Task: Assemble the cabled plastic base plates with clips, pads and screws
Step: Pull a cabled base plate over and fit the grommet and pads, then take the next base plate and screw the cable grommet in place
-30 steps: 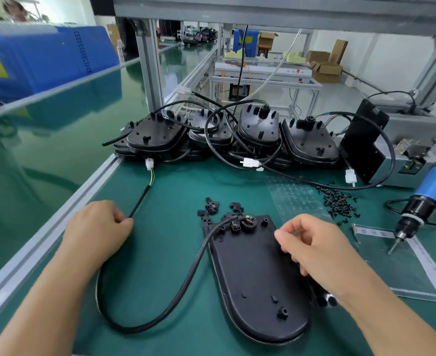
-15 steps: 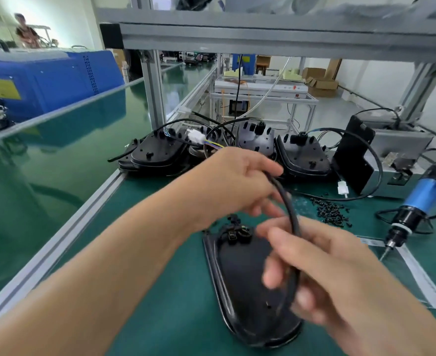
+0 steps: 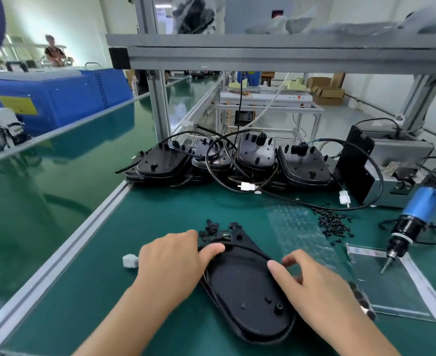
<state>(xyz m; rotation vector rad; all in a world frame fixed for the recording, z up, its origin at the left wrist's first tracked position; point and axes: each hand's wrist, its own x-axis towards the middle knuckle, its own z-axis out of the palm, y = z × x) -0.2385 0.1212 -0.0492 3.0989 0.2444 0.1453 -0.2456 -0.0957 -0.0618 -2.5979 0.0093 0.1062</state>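
Head view: black base plate (image 3: 247, 296) lies flat on the near green table (image 3: 160, 214). Left hand (image 3: 170, 263) presses its cable (image 3: 247, 246) with relaxed fingers; right hand (image 3: 314, 286) rests on the right edge, fingers loosely spread, grasping nothing.

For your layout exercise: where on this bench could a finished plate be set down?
Bare green mat lies between the stacked plates and the left hand, bounded by the aluminium rail. Right of the base plate it is crowded: pad sheet, screws, screwdriver.
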